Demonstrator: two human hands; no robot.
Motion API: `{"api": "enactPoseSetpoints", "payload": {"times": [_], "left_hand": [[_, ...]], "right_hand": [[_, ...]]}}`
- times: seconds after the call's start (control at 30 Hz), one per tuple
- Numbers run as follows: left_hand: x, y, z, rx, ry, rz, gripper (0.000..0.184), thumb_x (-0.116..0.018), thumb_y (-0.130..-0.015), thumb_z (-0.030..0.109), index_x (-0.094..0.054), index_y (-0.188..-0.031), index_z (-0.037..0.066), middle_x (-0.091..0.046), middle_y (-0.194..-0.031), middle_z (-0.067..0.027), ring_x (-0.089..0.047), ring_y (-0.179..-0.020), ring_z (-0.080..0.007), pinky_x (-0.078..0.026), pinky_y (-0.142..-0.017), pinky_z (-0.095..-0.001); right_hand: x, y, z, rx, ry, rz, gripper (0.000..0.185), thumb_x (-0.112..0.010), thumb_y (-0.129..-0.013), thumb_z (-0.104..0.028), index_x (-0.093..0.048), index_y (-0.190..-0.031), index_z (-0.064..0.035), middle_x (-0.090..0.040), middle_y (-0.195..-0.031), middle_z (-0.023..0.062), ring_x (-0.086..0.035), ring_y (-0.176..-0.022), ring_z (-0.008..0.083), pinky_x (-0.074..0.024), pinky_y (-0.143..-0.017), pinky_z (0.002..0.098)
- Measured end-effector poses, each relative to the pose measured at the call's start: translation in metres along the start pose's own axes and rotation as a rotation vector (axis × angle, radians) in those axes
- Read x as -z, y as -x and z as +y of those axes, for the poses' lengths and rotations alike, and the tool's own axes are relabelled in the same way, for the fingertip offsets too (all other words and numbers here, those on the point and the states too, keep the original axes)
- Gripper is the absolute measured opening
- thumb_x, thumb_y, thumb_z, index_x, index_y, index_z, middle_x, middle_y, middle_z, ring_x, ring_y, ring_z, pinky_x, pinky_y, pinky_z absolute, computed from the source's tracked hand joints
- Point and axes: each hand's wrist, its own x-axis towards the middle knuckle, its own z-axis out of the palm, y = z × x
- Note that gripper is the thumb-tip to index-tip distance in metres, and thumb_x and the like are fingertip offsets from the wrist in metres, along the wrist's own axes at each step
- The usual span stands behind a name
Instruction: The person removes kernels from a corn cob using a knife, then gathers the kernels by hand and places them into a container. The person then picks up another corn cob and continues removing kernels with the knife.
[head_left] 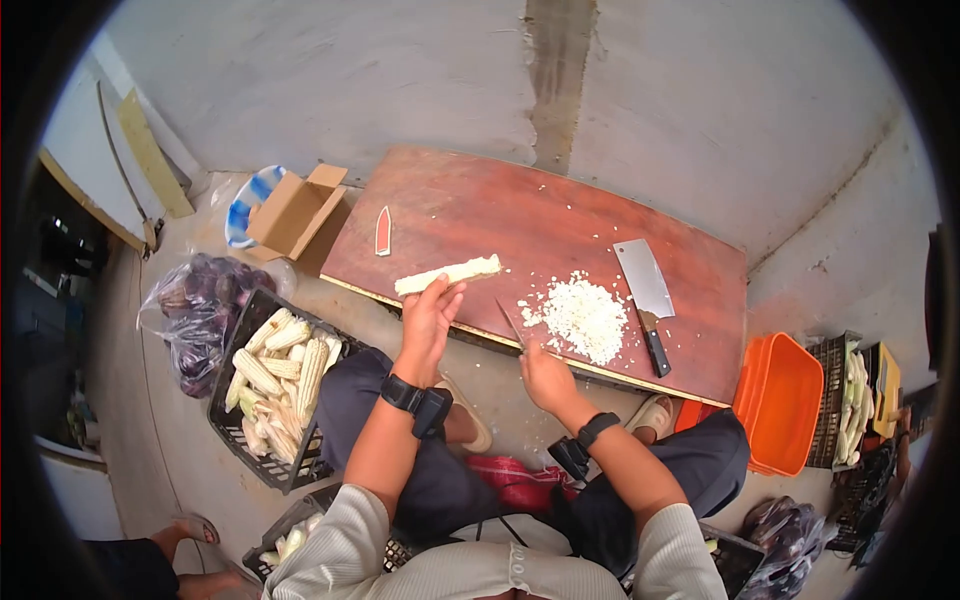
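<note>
My left hand (432,318) is closed on a pale corn cob (447,275), held tilted above the near edge of the red-brown table (470,200). The cob looks largely stripped of its kernels. My right hand (548,377) is wrapped around the handle of a small knife, whose thin blade (510,322) points up and away from me, apart from the cob. Right of the blade lies a heap of white corn kernels (583,318), with loose ones scattered around it. A cleaver (644,282) with a black handle rests flat beyond the heap.
Corn cobs fill a black crate (272,470) at my left. Behind it are a bag of dark purple produce (195,310) and a cardboard box (300,215). A red pointed piece (383,232) lies on the table. Orange tubs (785,405) stand at the right. Another person's foot (197,528) shows lower left.
</note>
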Motion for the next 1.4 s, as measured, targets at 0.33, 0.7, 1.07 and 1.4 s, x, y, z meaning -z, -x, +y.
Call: {"api": "enactPoseSetpoints", "payload": {"times": [0.33,0.7,1.07,1.4], "left_hand": [[0.030,-0.032,-0.010,0.040,0.111,0.141,0.018,-0.062,-0.088,0.009,-0.058,-0.103,-0.001,-0.064,-0.097,-0.0115,-0.065,-0.086,-0.0191,-0.056,-0.070,-0.0224],[0.020,-0.051,-0.026,0.065,0.051,0.176,0.021,-0.061,-0.088,0.009,-0.056,-0.107,0.000,-0.062,-0.101,-0.0098,-0.065,-0.088,-0.0206,-0.055,-0.071,-0.0226],[0.031,-0.108,-0.072,0.088,0.113,0.175,0.030,-0.060,-0.091,0.017,-0.052,-0.116,0.002,-0.060,-0.112,-0.0110,-0.062,-0.101,-0.0223,-0.054,-0.082,-0.0244],[0.018,-0.122,-0.094,0.249,-0.039,0.314,0.047,-0.056,-0.093,0.031,-0.043,-0.124,-0.001,-0.056,-0.117,-0.0168,-0.060,-0.099,-0.0242,-0.054,-0.084,-0.0303]], "right_hand": [[-0.007,0.002,0.014,-0.194,0.015,0.101,0.022,-0.046,-0.093,-0.019,-0.040,-0.103,-0.0013,-0.061,-0.070,0.0260,-0.060,-0.065,0.0443,-0.0461,-0.058,0.0533],[0.007,0.031,0.018,-0.165,-0.102,0.173,0.026,-0.045,-0.094,-0.023,-0.041,-0.112,-0.0055,-0.062,-0.074,0.0248,-0.061,-0.068,0.0438,-0.0459,-0.059,0.0530],[0.045,0.063,0.107,-0.472,-0.075,0.597,0.026,-0.052,-0.089,-0.017,-0.045,-0.109,-0.0031,-0.061,-0.071,0.0217,-0.059,-0.067,0.0438,-0.0452,-0.060,0.0510],[0.083,0.041,0.176,-0.367,0.039,0.684,0.022,-0.059,-0.085,-0.017,-0.058,-0.105,-0.0087,-0.060,-0.088,0.0207,-0.059,-0.082,0.0401,-0.0469,-0.070,0.0481]]}}
